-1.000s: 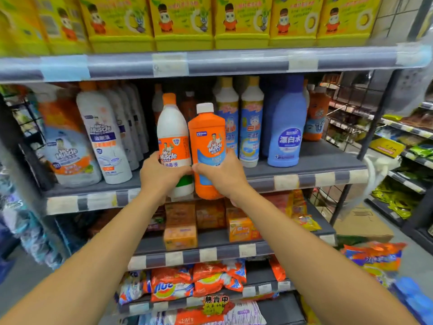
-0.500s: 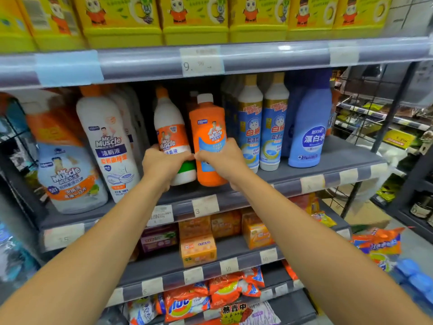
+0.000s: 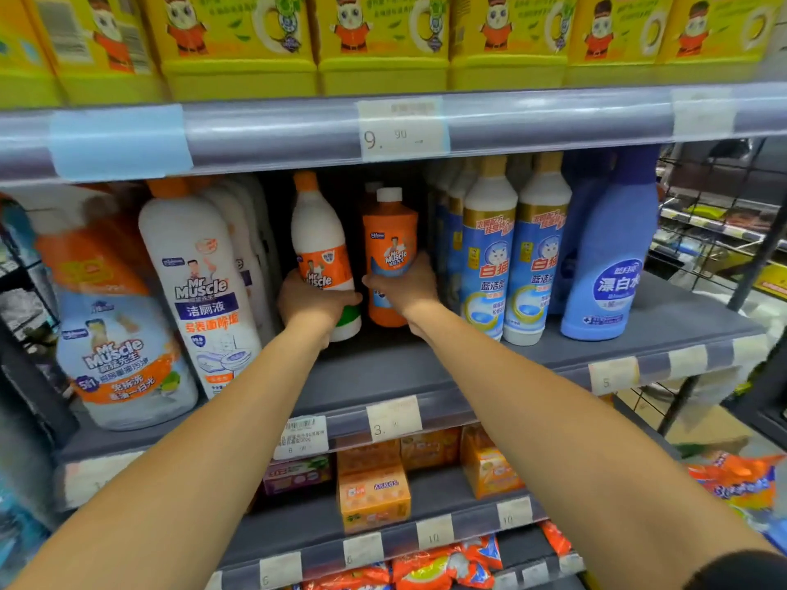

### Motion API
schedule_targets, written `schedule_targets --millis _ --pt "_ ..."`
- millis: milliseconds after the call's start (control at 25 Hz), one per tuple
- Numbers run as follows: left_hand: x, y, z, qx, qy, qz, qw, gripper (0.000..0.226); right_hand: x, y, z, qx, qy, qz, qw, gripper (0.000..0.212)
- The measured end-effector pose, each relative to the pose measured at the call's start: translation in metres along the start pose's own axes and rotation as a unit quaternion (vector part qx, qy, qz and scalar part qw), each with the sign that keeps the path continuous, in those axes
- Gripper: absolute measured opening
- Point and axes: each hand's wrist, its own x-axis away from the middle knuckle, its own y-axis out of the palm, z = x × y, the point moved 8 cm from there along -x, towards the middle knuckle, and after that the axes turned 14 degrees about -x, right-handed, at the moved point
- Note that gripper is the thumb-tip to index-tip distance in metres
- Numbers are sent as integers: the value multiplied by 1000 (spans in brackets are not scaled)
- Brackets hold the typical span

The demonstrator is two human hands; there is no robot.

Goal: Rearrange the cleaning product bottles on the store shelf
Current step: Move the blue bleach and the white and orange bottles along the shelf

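A white bottle with an orange cap and label (image 3: 318, 232) stands deep on the grey shelf (image 3: 383, 376); my left hand (image 3: 313, 302) grips its lower body. Right beside it stands an orange bottle with a white cap (image 3: 388, 232), and my right hand (image 3: 402, 287) grips its lower half. Both bottles are upright and close together, in the gap between the rows. Both arms reach far in under the upper shelf.
Left of the gap stand tall white toilet-cleaner bottles (image 3: 200, 287) and a large spray refill (image 3: 115, 351). To the right are blue-and-white bottles (image 3: 489, 257) and a blue bleach bottle (image 3: 609, 266). Yellow boxes (image 3: 383, 40) sit above; soap boxes (image 3: 374, 491) lie below.
Both hands have pushed the white and orange bottles from the shelf's front edge back into the gap. The camera has moved closer to the shelf.
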Motion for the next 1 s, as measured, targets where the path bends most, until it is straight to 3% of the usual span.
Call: schedule_targets --millis 720,880,1000 --pt "-61 37 -24 26 13 28 999 79 -53 23 37 33 -1 5 999 79" --pt "-59 43 -36 -13 -10 36 999 81 -49 19 46 111 -15 32 993 92" --pt "-61 44 -35 -39 2 45 998 76 -51 19 49 92 -19 45 995 84"
